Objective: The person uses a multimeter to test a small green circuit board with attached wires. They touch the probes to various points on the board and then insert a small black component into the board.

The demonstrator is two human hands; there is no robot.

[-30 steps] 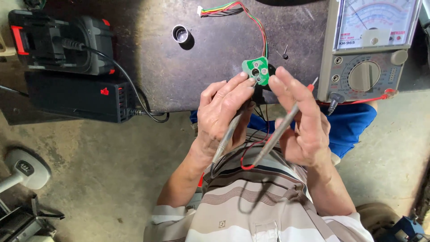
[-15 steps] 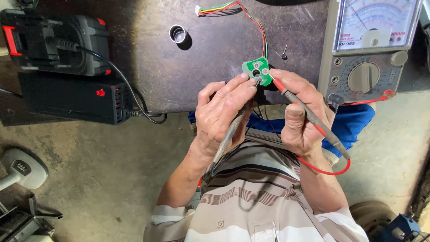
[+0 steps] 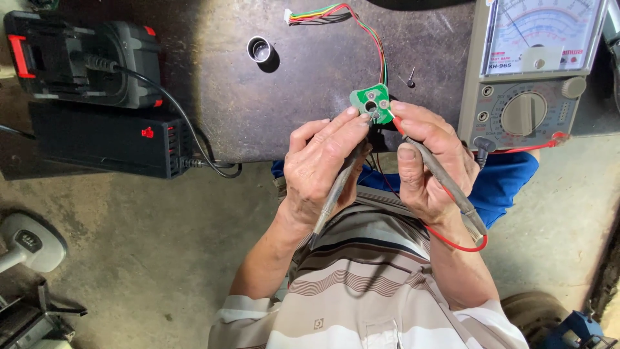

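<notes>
My left hand (image 3: 323,165) grips a dark test probe (image 3: 337,187) like a pen, its tip on a small green circuit board (image 3: 371,103). My right hand (image 3: 429,161) pinches the board's edge and also holds a second probe (image 3: 445,181) with a red lead (image 3: 452,242), whose tip touches the board. Coloured wires (image 3: 361,29) run from the board across the dark metal table (image 3: 258,116) to a white connector. An analog multimeter (image 3: 533,71) stands just right of my hands.
A black and red battery pack (image 3: 77,55) sits on a black charger box (image 3: 110,139) at the left, with a black cable. A small metal ring (image 3: 259,48) and a screw (image 3: 408,79) lie on the table. Concrete floor lies below, with tools at the lower left.
The right hand has turned its probe from lying along my chest to pointing up at the board. The left hand has kept its probe on the board.
</notes>
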